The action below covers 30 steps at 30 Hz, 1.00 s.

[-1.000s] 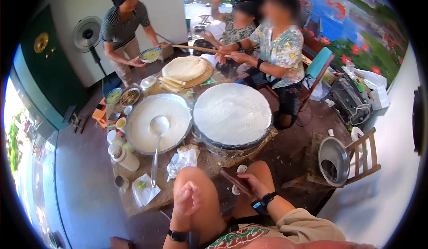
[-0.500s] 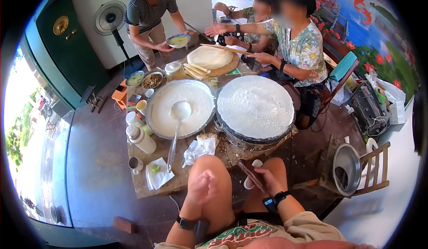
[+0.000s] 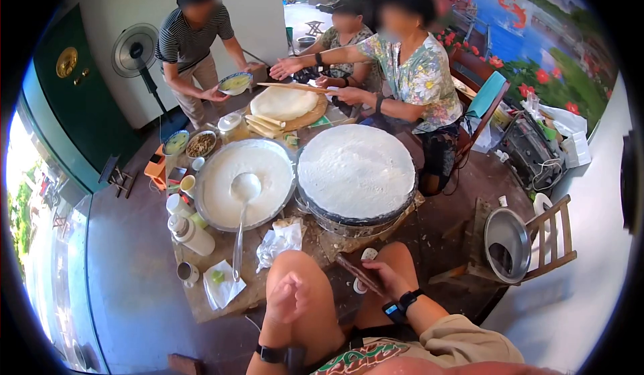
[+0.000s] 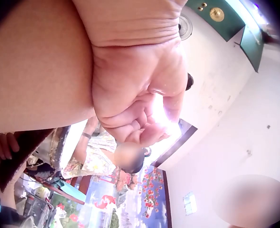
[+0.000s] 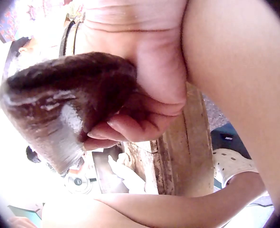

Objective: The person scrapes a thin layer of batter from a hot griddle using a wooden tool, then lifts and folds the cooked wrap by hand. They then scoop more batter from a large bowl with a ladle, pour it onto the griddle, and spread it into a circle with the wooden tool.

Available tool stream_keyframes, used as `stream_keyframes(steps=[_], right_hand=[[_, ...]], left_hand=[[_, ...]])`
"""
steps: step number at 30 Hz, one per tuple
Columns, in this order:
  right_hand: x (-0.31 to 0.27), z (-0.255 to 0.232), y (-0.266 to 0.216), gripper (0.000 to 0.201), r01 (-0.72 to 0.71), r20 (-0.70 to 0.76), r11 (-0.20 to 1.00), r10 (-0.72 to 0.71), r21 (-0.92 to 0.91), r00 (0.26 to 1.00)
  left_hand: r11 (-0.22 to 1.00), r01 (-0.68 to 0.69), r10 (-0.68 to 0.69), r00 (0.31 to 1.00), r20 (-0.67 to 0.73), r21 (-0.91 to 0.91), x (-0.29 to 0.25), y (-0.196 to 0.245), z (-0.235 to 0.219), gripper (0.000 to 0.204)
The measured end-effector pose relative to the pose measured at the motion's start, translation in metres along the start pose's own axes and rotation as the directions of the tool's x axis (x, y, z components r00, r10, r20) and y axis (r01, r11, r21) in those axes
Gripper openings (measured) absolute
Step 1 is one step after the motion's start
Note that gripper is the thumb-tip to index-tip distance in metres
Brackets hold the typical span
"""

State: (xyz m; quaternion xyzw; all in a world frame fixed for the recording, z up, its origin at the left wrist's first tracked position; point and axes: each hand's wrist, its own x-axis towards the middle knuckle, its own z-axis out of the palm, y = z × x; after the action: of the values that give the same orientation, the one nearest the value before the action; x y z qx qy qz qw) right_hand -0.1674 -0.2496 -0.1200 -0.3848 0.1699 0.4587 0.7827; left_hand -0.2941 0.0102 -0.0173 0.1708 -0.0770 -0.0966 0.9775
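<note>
In the head view my left hand [image 3: 288, 298] rests on my left knee, palm up, fingers loosely curled around nothing; the left wrist view shows the same hand [image 4: 135, 90] against the leg. Between my knees, my right hand [image 3: 390, 280] grips a flat dark brown block [image 3: 359, 273]. Up close in the right wrist view, fingers of the right hand [image 5: 149, 90] curl under the block [image 5: 68, 95], which looks worn and shiny. Beyond my knees stand a round griddle [image 3: 355, 170] covered in white and a wide basin of white batter [image 3: 218, 197] with a ladle [image 3: 239, 241] in it.
Crumpled paper [image 3: 278, 241], a bottle [image 3: 194, 235] and a metal cup [image 3: 188, 273] lie near the table's left and front. A stool with a metal bowl [image 3: 522, 241] stands right. Across sit two people; another stands holding a bowl [image 3: 235, 84].
The person in the floral shirt has stretched one arm out to the left, the other hand keeping the stick. The standing person's head has lowered. Both my hands stay in place; the head view has shifted.
</note>
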Motion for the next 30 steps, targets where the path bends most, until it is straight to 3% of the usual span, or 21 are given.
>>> stream_keyframes(steps=[3,12,15,18,21,24,25,27,29,30], right_hand=[[0.003,-0.004,-0.003,0.020,-0.037,0.043,0.999,0.038,-0.026,0.998],[0.005,-0.001,-0.002,0.021,-0.023,-0.030,0.998,0.025,0.056,0.999],[0.003,0.001,-0.004,0.021,-0.043,-0.010,0.998,0.043,0.046,0.999],[0.006,-0.007,-0.003,0.022,-0.043,-0.004,0.999,0.043,-0.012,0.999],[0.009,-0.009,-0.001,0.022,-0.060,-0.040,0.998,0.059,-0.032,0.997],[0.012,-0.015,0.002,0.022,-0.054,0.001,0.998,0.054,-0.032,0.999],[0.012,-0.015,0.001,0.022,-0.050,0.013,0.998,0.050,-0.032,0.999],[0.017,-0.021,0.003,0.022,-0.070,0.009,0.997,0.070,-0.032,0.997],[0.018,-0.020,0.000,0.023,-0.070,0.033,0.997,0.071,-0.041,0.997],[0.014,-0.014,-0.001,0.023,-0.061,0.056,0.997,0.064,-0.048,0.996]], left_hand=[[1.000,-0.021,0.021,1.000,0.003,0.007,0.001,-0.001,-0.001,0.023],[1.000,-0.001,0.002,1.000,0.013,-0.030,0.000,0.001,0.001,0.022],[0.999,0.010,-0.007,0.998,0.067,-0.046,0.004,0.002,0.007,0.022],[0.999,0.004,-0.003,1.000,0.031,-0.034,0.002,0.002,0.008,0.021],[1.000,-0.011,0.012,0.998,0.069,-0.020,0.004,0.000,0.002,0.031],[0.947,0.130,-0.083,0.982,-0.169,0.292,0.014,0.007,0.037,0.048],[0.900,0.197,-0.162,0.979,-0.122,0.389,0.027,0.014,0.051,0.063],[0.698,0.134,-0.109,0.991,-0.080,0.704,0.059,0.035,0.088,0.066],[0.660,0.049,-0.055,0.998,-0.017,0.749,0.106,0.054,0.131,0.072],[0.556,0.025,-0.004,1.000,-0.027,0.831,0.133,0.062,0.152,0.073]])
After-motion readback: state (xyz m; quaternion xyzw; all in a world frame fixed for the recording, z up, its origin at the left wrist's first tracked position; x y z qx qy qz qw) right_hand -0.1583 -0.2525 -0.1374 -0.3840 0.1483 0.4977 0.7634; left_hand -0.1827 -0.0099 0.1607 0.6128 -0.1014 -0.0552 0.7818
